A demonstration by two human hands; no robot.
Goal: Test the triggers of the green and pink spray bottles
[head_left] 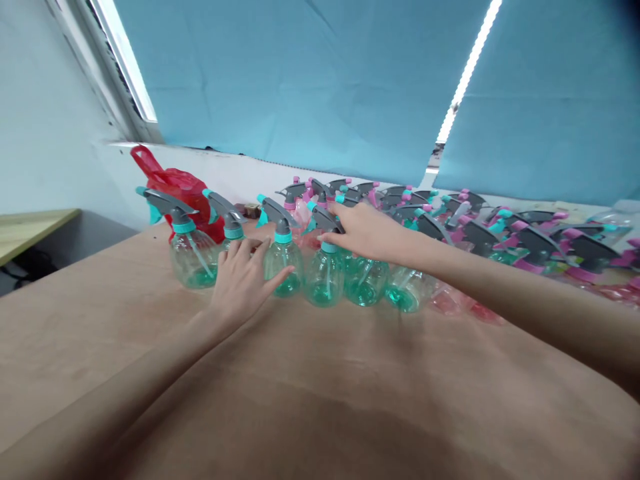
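Spray bottles with grey and turquoise trigger heads stand in a row, with green tint in their clear bodies. My left hand is in front of the second spray bottle from the left and covers most of its body. Its thumb is stretched out towards the third spray bottle, and its other fingertips are partly hidden. With thumb and index finger, my right hand grips the head of the fourth spray bottle. At the left end of the row stands another spray bottle.
Behind and to the right crowd several spray bottles with pink or turquoise parts. A red plastic bag lies behind the leftmost bottle. The brown tabletop extends in front, a lighter wooden surface is at far left, and blue sheeting covers the back.
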